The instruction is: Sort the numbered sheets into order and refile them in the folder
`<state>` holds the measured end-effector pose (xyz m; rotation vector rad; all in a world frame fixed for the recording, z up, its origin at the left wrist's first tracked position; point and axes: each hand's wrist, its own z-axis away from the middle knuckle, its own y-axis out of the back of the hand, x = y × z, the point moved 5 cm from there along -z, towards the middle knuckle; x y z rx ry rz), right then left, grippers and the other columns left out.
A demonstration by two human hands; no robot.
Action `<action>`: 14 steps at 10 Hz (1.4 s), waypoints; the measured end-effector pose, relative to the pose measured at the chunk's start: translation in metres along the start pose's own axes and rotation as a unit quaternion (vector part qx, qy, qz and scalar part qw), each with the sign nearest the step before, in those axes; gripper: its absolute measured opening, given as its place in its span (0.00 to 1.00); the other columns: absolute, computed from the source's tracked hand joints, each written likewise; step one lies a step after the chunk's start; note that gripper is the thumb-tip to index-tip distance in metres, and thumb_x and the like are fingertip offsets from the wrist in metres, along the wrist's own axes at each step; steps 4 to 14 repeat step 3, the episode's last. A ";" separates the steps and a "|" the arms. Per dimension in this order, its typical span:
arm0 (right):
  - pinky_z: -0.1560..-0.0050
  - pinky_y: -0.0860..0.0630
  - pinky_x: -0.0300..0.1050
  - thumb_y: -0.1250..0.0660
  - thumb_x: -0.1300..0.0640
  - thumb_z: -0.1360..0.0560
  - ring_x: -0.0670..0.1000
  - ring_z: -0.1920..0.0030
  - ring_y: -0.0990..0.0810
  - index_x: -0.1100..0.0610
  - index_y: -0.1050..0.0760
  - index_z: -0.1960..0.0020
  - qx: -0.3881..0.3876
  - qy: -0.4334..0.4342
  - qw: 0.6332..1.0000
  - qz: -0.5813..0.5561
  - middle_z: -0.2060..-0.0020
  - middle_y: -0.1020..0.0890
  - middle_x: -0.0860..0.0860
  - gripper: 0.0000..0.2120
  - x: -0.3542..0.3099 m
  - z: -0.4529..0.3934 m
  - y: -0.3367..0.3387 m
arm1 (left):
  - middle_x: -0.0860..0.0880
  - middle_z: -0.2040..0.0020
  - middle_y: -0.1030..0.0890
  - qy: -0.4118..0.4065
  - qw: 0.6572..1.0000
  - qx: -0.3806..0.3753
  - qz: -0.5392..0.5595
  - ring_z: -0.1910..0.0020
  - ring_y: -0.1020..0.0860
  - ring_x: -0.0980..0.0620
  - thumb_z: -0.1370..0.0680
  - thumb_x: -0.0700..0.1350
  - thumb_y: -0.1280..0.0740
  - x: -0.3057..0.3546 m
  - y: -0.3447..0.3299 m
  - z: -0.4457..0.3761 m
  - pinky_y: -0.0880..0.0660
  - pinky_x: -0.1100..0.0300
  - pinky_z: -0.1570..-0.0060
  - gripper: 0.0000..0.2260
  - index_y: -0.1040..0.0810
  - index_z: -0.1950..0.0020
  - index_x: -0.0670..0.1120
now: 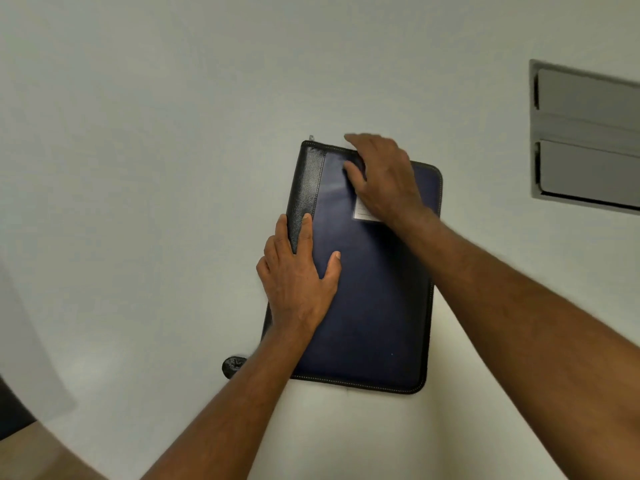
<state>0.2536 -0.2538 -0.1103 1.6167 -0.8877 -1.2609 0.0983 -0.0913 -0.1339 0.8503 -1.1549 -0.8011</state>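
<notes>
A dark blue zip folder with a black spine lies shut on the white table. A white label on its cover is partly hidden under my right wrist. My left hand lies flat on the folder's left side, fingers straight along the spine. My right hand is at the folder's top edge, fingers curled over the edge and thumb on the cover. A small metal zip pull shows at the top left corner. No numbered sheets are in sight.
A grey recessed hatch with two flaps is set into the table at the right. A black strap loop sticks out at the folder's lower left corner. The table's edge curves round at the lower left, with dark floor beyond.
</notes>
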 end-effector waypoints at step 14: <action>0.21 0.42 0.58 0.40 0.42 0.19 0.61 0.19 0.41 0.61 0.39 0.19 -0.033 -0.119 0.991 0.048 0.20 0.36 0.58 0.35 0.000 0.098 0.035 | 0.42 0.17 0.42 -0.100 0.992 -0.031 -0.065 0.21 0.39 0.40 0.19 0.62 0.40 -0.006 0.046 -0.011 0.36 0.39 0.27 0.33 0.41 0.17 0.48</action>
